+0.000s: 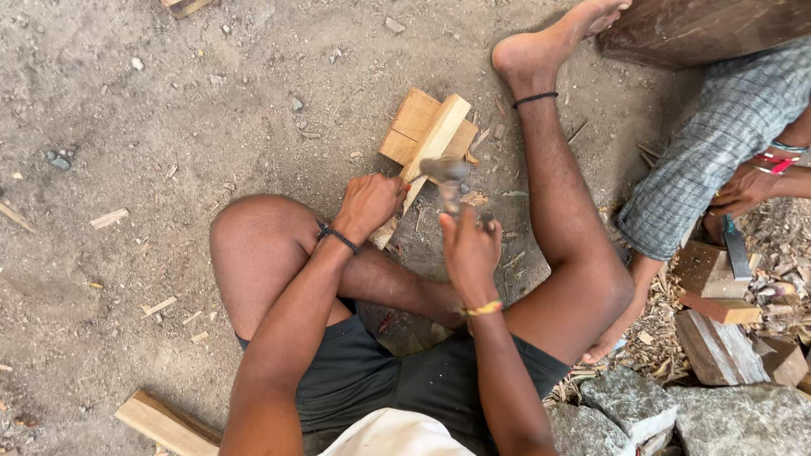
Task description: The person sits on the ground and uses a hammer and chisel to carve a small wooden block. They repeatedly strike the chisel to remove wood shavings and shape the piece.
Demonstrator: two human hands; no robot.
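Left hand [368, 203] closed around the near end of a pale wooden strip [431, 152], pinning it at a slant across a flat wooden block [411, 125] on the dirt ground [152, 110] between the bare legs. Right hand [470, 249] just right of it and nearer, fingers wrapped tight on the handle of a hammer [446, 176], blurred metal head hanging over the strip's middle, contact impossible to tell. Far right, another person's hand [742, 192] gripping a chisel [737, 247] on a wood piece [705, 268], with grey stones [629, 404] near right.
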